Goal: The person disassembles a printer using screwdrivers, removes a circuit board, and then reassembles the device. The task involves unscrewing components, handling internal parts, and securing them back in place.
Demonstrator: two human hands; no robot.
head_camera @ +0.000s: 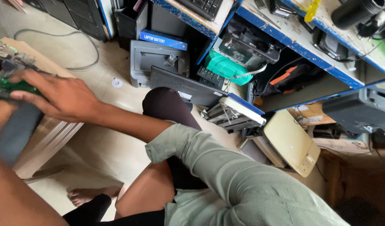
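We look down at our own body first: our right arm in a grey-green sleeve (226, 175) runs from 5 o'clock up toward 9 o'clock, across our bent knee in dark shorts (169, 109). At 12 to 3 o'clock stands a workbench with blue edges (284, 37), and under it lie old machines: a grey printer (159, 58), a closed dark laptop (186, 88) leaning against it, and a beige device (290, 142) at 3 o'clock. A flat blue box (163, 39) rests on top of the printer. A bare foot (90, 194) shows on the pale floor at 7 o'clock.

At 9 o'clock is a low wooden table (50, 134) with a worn pale edge. On it lies a dark long flat part (16, 129); its long axis goes from about 7 o'clock to 1 o'clock, with the far end hidden under our right hand. Our right hand (60, 96) lies palm down over that far end, fingers stretched toward 9 o'clock and curled around a green handle (16, 86), whose long axis runs nearly level, pointing to 9 o'clock; we cannot see its tip. Our left hand (0, 119) is at the picture edge, blurred, pressed on the near end of the dark part; we cannot tell whether it is closed or spread. Behind the handle, at 10 o'clock, sits a grey mechanism with green bits (6, 52), too blurred to tell more.
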